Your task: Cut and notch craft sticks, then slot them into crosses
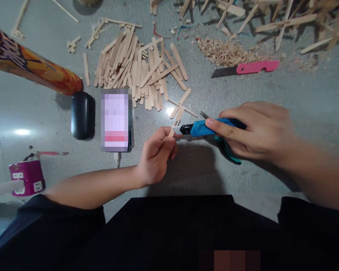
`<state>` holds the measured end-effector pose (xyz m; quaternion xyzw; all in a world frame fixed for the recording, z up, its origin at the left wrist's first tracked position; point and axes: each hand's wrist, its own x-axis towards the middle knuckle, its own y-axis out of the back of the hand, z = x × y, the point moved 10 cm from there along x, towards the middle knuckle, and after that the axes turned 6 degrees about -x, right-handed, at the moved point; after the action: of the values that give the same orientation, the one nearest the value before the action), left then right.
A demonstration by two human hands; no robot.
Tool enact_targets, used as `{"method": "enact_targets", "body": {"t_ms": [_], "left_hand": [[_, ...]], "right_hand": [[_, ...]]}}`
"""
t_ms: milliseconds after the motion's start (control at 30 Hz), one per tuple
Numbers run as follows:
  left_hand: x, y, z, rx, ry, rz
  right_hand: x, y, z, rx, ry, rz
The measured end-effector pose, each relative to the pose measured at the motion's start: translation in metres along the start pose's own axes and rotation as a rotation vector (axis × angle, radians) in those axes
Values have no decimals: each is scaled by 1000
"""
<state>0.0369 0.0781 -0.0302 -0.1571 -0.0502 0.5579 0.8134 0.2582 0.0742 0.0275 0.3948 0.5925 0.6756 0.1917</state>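
My left hand (159,155) pinches a flat wooden popsicle stick (171,132) near its lower end. In my right hand (252,130) is a blue utility knife (201,128), gripped by the handle with its blade pointing left. The blade lies across the stick, just above my left fingertips. Beneath my right hand a pair of teal-handled pliers or scissors (228,152) is partly hidden. Two crossed sticks (181,102) rest on the table just beyond the held stick.
A pile of popsicle sticks (124,56) lies ahead, with a phone (116,120), black case (83,116) and orange can (36,62) to the left. A pink knife (257,67), wood shavings (226,52) and wooden assemblies (285,24) sit far right. A purple power adapter (26,177) stands left.
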Motion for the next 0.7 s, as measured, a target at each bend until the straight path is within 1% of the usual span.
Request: {"method": "enact_targets", "body": {"t_ms": [67, 100, 167, 300, 333, 433, 467, 567, 700], "left_hand": [[1, 1, -1, -12, 17, 6], [1, 1, -2, -17, 25, 9], [1, 3, -5, -27, 35, 23], [-1, 6, -7, -41, 50, 44], [-2, 5, -7, -38, 53, 40], [-4, 4, -7, -29, 69, 31], [-5, 4, -7, -28, 78, 40], [-5, 8, -8, -32, 91, 92], [-3, 9, -6, -44, 44, 109]], "right_hand": [[1, -2, -1, -21, 10, -27], [1, -1, -2, -36, 21, -20], [2, 5, -5, -62, 52, 40], [4, 9, -2, -45, 70, 97], [4, 11, 1, -40, 68, 125], [2, 24, 5, -35, 105, 271], [2, 26, 4, -30, 121, 290], [4, 23, 2, -19, 129, 267], [6, 19, -4, -24, 132, 263]]}}
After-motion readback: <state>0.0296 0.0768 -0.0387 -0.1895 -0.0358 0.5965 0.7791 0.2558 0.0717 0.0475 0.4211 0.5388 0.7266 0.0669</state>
